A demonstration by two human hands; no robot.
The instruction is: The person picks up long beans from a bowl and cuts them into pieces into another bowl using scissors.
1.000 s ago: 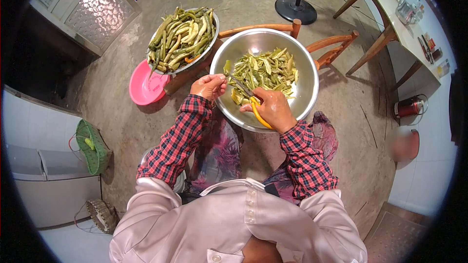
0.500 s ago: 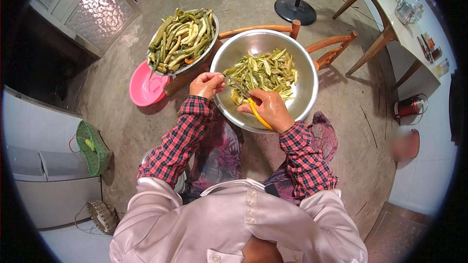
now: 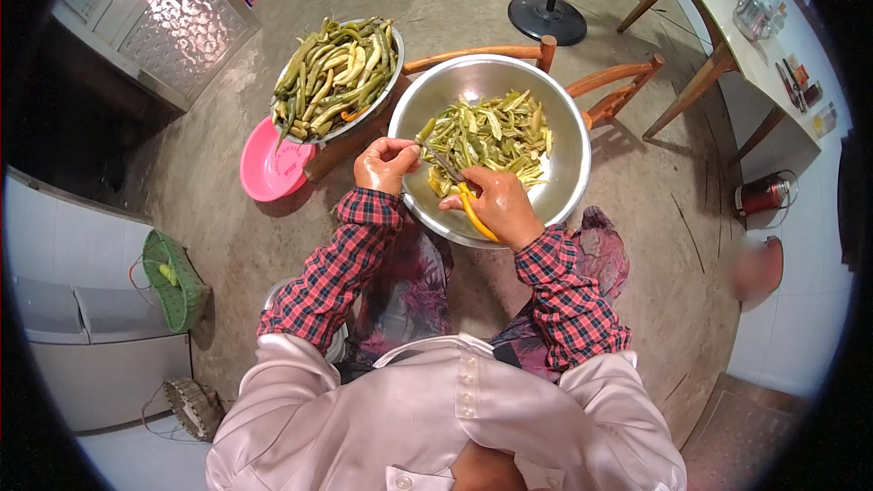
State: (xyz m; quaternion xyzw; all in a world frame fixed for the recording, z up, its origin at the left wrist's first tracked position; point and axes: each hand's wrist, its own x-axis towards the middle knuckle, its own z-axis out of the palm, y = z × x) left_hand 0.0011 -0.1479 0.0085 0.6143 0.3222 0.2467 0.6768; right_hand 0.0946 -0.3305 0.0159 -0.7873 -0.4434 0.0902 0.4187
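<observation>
Over the left rim of a big steel bowl (image 3: pixel 568 191), my left hand (image 3: pixel 386 164) pinches a small piece of green pepper (image 3: pixel 425 131). My right hand (image 3: pixel 498 204) is closed round the yellow handles of scissors (image 3: pixel 476 218), whose blades point up and left toward that piece. Cut green pepper strips (image 3: pixel 491 132) lie heaped in the bowl. To the upper left, a second bowl (image 3: pixel 397 59) is piled with whole long peppers (image 3: pixel 336 73), green and pale yellow, with an orange one near its lower edge.
A pink basin (image 3: pixel 273 168) is on the floor at the left, below the pepper bowl. Wooden chair parts (image 3: pixel 614 82) show behind the steel bowl. A black stand base (image 3: pixel 547 18) is farther back. A table (image 3: pixel 727 27) is at right; a green basket (image 3: pixel 177 282) stands at left.
The scissors and right hand have shifted slightly left. The pepper piece at my left fingertips has tilted and changed position. The view has moved a little.
</observation>
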